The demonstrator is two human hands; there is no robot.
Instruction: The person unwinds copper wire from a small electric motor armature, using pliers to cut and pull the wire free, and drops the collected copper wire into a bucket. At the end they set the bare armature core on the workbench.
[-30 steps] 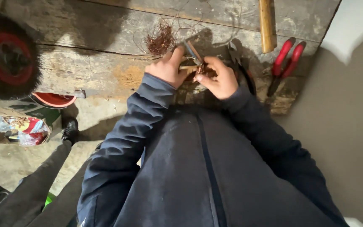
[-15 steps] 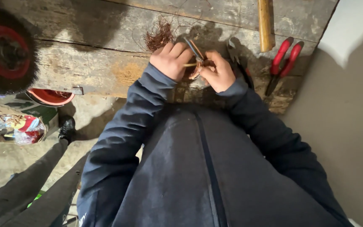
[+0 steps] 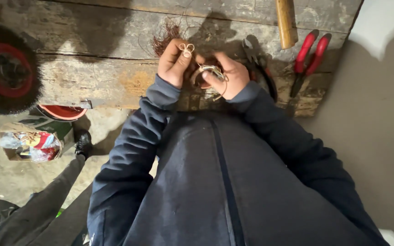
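Note:
My left hand and my right hand are close together over a worn wooden bench. The left fingers pinch the looped end of a thin pale wire. The right hand grips a small bundle of bent wire. Both arms wear dark blue sleeves. A tuft of reddish copper strands lies on the bench just beyond my left hand.
Red-handled pliers and a dark cutter lie right of my hands. A wooden handle sits at the top. A red-hubbed wheel, a red bowl and a box of wrappers are at left.
My left hand has lifted away from the right and now shows a small wire loop at its fingertips. The view has shifted slightly.

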